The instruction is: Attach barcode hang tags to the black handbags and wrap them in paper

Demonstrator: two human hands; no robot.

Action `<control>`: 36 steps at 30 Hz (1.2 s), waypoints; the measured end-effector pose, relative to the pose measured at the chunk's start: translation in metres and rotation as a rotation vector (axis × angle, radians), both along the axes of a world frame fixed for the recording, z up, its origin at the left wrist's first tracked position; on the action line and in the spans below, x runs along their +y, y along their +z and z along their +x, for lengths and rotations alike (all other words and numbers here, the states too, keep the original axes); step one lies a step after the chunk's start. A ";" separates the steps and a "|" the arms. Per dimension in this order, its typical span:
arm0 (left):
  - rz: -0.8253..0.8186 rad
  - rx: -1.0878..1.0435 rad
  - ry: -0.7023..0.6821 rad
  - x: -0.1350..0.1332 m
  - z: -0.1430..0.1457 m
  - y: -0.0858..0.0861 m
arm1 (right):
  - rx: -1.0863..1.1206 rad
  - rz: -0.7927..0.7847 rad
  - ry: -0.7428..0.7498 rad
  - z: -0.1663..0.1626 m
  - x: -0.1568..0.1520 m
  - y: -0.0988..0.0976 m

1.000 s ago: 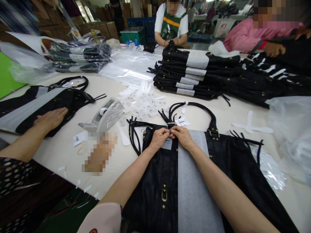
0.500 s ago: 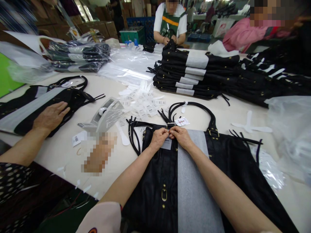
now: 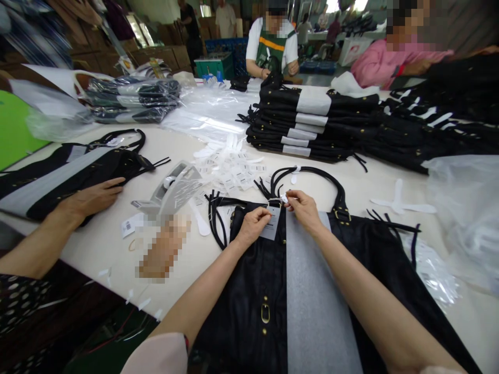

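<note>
A black handbag [image 3: 249, 275] lies before me with a grey paper band [image 3: 315, 291] around it and a handle [image 3: 337, 184] arching beyond its top edge. My left hand [image 3: 252, 226] is closed in a pinch in front of a grey hang tag [image 3: 272, 226] near the bag's top. Whatever sits between those fingertips is too small to make out. My right hand [image 3: 303, 209] pinches a small white tag [image 3: 283, 198] beside the handle's base. Black tassel cords [image 3: 213, 215] stick out left of the bag.
Loose white labels [image 3: 234, 169] and a grey tape dispenser [image 3: 171, 187] lie beyond the bag. At left, a co-worker's hand [image 3: 89, 200] rests on another black bag [image 3: 47, 182]. Stacked black bags [image 3: 268, 124] stand at the back, clear plastic [image 3: 463, 202] at right.
My hands, together before, are now apart. The right one has moved right and up with the white tag, and more of the grey tag shows. The co-worker's hand has slid toward the bag's near edge.
</note>
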State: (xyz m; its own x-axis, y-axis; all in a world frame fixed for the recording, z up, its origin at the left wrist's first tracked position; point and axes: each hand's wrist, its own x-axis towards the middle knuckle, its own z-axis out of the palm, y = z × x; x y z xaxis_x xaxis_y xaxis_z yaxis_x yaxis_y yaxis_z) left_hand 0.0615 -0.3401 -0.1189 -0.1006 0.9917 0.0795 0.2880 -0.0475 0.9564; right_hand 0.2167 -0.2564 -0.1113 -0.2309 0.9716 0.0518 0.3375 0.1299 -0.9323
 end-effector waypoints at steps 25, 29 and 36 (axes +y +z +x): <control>-0.642 -0.060 0.106 -0.030 0.013 0.037 | -0.838 0.234 0.394 -0.007 -0.080 0.073; -0.702 0.028 0.034 -0.051 0.011 0.047 | -0.777 0.137 0.382 -0.019 -0.115 0.048; -0.713 0.247 -0.104 -0.065 0.004 0.056 | -0.754 -0.017 0.231 -0.025 -0.127 0.030</control>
State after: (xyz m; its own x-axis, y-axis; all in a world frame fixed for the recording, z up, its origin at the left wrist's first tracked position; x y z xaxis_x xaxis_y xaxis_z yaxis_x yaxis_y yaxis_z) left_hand 0.0650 -0.4053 -0.0632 -0.0667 0.8147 -0.5760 0.5258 0.5193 0.6737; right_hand 0.1912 -0.3838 -0.0810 -0.3941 0.8939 -0.2138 0.8458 0.2617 -0.4650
